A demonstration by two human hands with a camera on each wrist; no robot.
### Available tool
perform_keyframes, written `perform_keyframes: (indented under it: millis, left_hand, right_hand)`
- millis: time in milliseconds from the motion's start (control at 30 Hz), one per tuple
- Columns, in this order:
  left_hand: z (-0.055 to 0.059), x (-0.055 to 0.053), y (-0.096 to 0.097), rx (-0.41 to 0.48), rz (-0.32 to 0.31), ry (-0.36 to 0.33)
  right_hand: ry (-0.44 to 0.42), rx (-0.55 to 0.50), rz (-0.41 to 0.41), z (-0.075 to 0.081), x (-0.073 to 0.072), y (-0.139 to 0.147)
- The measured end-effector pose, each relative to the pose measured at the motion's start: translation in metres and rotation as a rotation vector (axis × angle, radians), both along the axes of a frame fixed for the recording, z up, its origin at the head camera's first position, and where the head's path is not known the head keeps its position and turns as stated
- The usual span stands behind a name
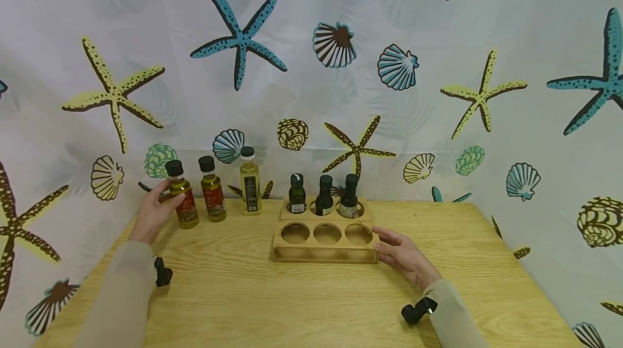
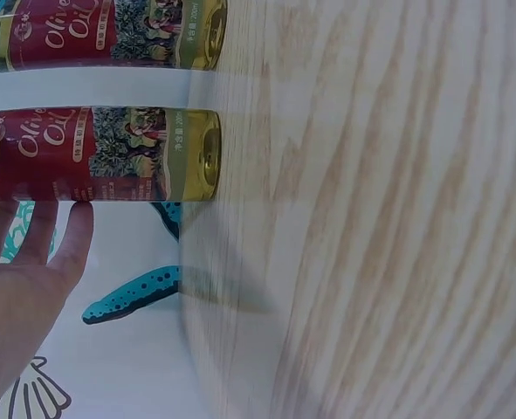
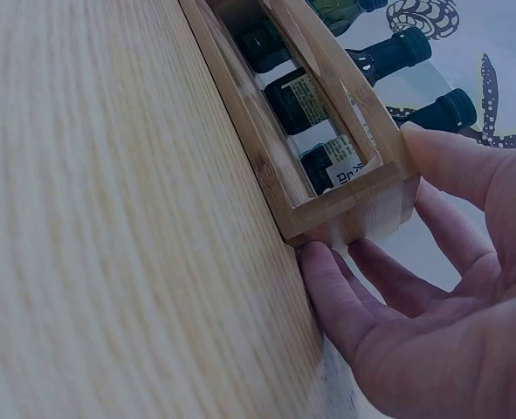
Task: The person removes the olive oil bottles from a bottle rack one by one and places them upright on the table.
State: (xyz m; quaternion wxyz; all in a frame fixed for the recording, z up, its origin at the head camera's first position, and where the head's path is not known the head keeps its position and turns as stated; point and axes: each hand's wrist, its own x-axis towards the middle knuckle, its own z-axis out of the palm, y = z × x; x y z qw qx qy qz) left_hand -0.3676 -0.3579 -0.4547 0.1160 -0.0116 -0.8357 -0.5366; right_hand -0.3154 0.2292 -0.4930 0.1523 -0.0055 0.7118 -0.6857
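At the left, my left hand (image 1: pixel 154 213) holds an olive oil bottle (image 1: pixel 187 210), thumb across the red label and fingers along its left side. This bottle, black-capped and filled with yellow oil, stands upright on the table; the left wrist view shows its label (image 2: pixel 127 153). My right hand (image 1: pixel 404 255) grips the right end of a two-tier wooden bottle rack (image 1: pixel 326 254), the thumb at its upper edge and the fingers against its end face (image 3: pixel 362 218). Three small dark green bottles (image 1: pixel 349 196) stand in the back tier. The front tier shows three round holes.
A second red-labelled olive oil bottle (image 1: pixel 213 199) stands just right of the held one. Beside it is a taller, paler oil bottle (image 1: pixel 250 188) with a dark label. A patterned curtain (image 1: pixel 292 88) hangs behind the light wooden table (image 1: pixel 272 305).
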Motion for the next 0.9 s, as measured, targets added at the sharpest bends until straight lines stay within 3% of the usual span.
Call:
perform_keyframes:
  millis: [333,633,900]
  left_hand:
    - [-0.002,-0.003,0.002,0.009,0.07,0.022]
    - [0.0,0.01,0.003,-0.054,0.196,0.083]
    - [0.005,0.018,0.017,0.005,0.267,0.158]
  right_hand:
    - [0.003,0.002,0.015,-0.002,-0.001,0.001]
    - [0.0,0.007,0.007,-0.002,-0.001,0.0]
    - [0.0,-0.007,0.02,0.001,0.0,0.0]
